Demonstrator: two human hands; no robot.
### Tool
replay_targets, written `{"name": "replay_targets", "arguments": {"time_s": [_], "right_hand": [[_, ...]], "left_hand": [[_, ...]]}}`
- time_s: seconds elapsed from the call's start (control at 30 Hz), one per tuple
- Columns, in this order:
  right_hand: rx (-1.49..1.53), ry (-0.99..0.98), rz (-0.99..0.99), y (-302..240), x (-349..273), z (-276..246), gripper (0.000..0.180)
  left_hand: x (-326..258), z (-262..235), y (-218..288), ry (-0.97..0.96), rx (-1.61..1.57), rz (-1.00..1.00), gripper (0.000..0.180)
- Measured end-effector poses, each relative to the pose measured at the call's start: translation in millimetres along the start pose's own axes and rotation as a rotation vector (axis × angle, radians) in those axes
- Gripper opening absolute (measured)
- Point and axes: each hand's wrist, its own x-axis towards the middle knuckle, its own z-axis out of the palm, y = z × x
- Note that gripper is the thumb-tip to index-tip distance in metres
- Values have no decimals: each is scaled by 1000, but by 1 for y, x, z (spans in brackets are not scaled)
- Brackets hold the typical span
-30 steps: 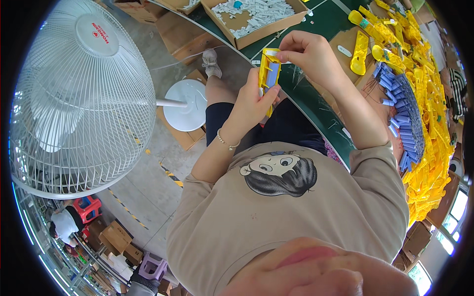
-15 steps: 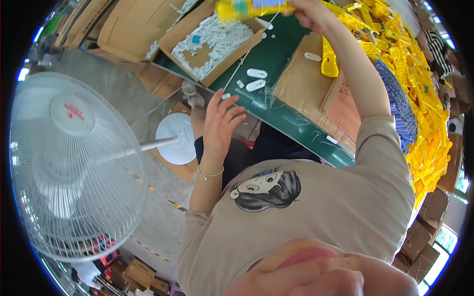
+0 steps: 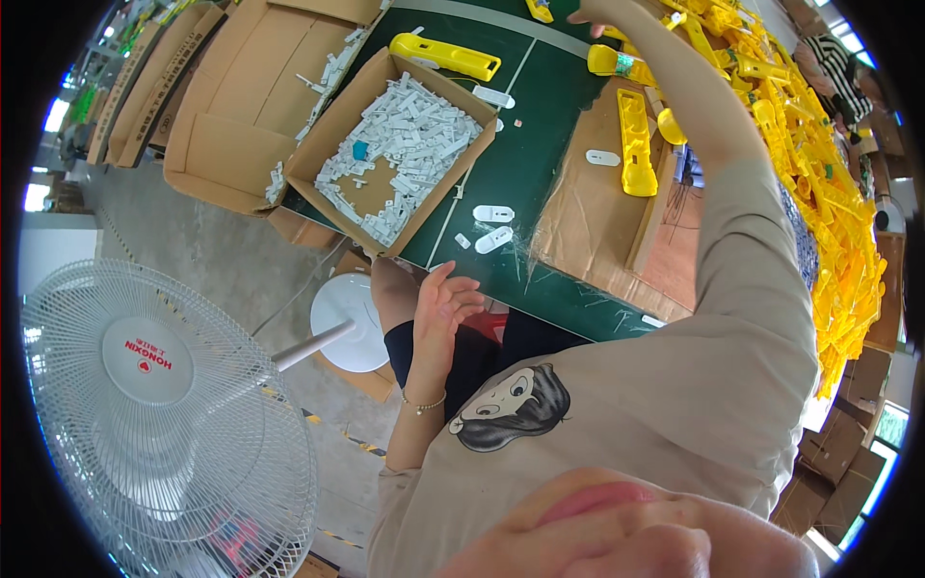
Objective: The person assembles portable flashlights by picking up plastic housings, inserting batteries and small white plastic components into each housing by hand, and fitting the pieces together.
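Head view: left hand hangs open and empty above the lap, fingers spread. Just beyond its fingertips lie two white plastic pieces on the green table. Right hand reaches far forward among yellow parts; its grip cannot be made out.

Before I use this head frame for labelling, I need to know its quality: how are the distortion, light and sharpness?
Head view: strong fisheye, so the green table edge and the cardboard box bend toward a black rim; even light, with blown-out brightness at the left and lower right edges; the left hand is sharp, the right hand is cut by the top rim; the very near face at the bottom is soft.
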Motion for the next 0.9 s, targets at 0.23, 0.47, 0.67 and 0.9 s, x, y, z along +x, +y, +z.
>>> {"name": "replay_targets", "arguments": {"time_s": [0.23,0.47,0.67,0.9], "right_hand": [[-415,331,-464,56,-77,52,49],[-96,778,-462,23,-166,26,48],[1068,765,-936,0,-308,33,16],[-20,779,-1461,-51,-387,82,24]], "left_hand": [[5,0,-4,-3,33,50,52],[-8,10,3,110,224,199,38],[-3,39,33,80,355,425,32],[16,73,60,-349,-167,-232,74]]}}
